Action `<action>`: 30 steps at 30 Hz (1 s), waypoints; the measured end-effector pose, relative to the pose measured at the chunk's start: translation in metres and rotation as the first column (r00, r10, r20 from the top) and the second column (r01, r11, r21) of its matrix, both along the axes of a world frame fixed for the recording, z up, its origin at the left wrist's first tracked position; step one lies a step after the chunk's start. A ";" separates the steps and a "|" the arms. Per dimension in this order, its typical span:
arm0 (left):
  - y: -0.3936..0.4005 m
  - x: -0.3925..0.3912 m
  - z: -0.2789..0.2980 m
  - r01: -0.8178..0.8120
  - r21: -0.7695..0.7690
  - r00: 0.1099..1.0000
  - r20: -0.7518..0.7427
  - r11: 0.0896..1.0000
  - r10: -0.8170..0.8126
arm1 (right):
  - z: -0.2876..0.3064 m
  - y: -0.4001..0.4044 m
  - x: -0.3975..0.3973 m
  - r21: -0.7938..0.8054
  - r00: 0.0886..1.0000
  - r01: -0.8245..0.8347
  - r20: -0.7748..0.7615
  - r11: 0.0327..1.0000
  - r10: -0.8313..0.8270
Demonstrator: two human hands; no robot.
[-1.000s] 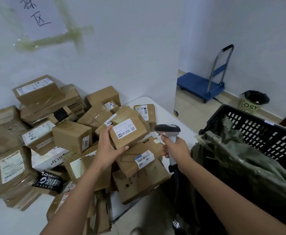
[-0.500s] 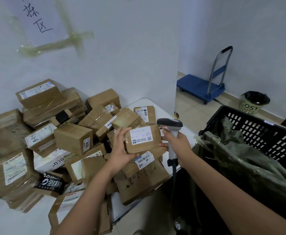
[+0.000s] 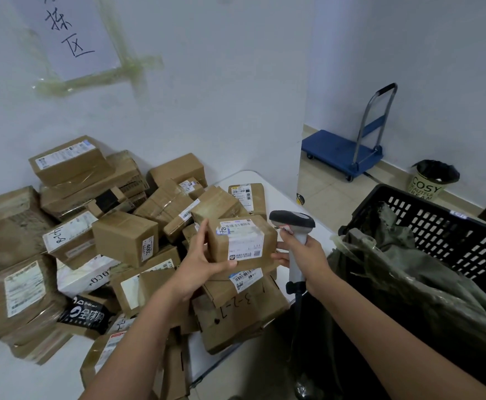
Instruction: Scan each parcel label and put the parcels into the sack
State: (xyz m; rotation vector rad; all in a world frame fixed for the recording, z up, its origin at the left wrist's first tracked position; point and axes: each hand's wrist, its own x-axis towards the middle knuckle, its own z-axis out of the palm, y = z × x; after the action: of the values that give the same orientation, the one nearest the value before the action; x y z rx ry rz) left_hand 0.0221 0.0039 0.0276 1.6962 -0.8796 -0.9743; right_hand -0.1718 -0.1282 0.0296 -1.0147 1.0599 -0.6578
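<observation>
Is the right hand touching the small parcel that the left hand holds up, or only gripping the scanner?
Touching. In the head view the right hand grips the scanner, and its fingertips rest against the parcel's right edge; the left hand holds the other side.

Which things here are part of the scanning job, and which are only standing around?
Job: held parcel, left hand, scanner, right hand, parcel pile, green sack, black basket.
Not job: blue trolley, bin, wall sign.

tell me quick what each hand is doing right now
Left hand: holds the small parcel.
Right hand: grips the scanner, fingertips touching the parcel.
</observation>
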 end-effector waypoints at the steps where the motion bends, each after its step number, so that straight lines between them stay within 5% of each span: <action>1: 0.001 0.002 -0.001 0.006 -0.001 0.997 0.077 1.000 -0.006 | 0.001 0.000 -0.001 -0.010 1.000 -0.007 -0.008 1.000 0.007; 5: 0.001 0.007 -0.004 0.013 -0.038 0.963 0.268 0.999 -0.002 | 0.010 -0.003 -0.003 -0.056 0.999 -0.018 -0.036 0.998 0.016; 14: -0.006 0.010 -0.009 -0.041 -0.125 0.906 0.413 0.991 0.089 | 0.051 -0.001 -0.006 -0.037 0.978 -0.209 0.003 0.977 0.210; 30: -0.010 0.008 -0.014 -0.072 -0.140 0.859 0.495 0.987 0.133 | 0.083 0.002 -0.010 -0.029 0.913 -0.406 -0.051 0.913 0.404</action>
State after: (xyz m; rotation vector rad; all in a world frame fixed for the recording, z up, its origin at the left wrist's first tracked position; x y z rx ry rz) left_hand 0.0306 -0.0061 0.0140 1.9067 -1.1422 -0.3907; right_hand -0.1814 -0.1260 0.1121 -1.2436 0.8384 -0.3177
